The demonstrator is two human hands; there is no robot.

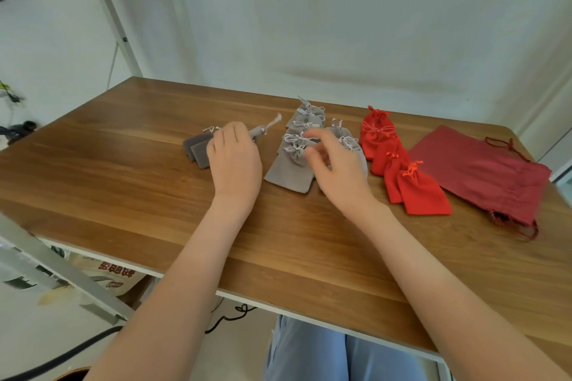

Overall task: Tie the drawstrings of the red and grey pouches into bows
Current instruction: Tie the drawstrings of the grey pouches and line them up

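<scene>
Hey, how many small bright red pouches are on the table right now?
5 small red pouches, overlapping in a row right of the grey pouches: rearmost, second, third, fourth, and the front one nearest the person. More may be hidden underneath.

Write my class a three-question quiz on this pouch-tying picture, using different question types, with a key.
1. True or false: the red pouches lie to the right of the light grey pouches.
2. Which hand grips a grey pouch whose drawstring sticks out past the fingers? A) left hand B) right hand
3. Fill in: the large dark red bag lies flat on the wooden ____.
Key: 1 true; 2 A; 3 table.
</scene>
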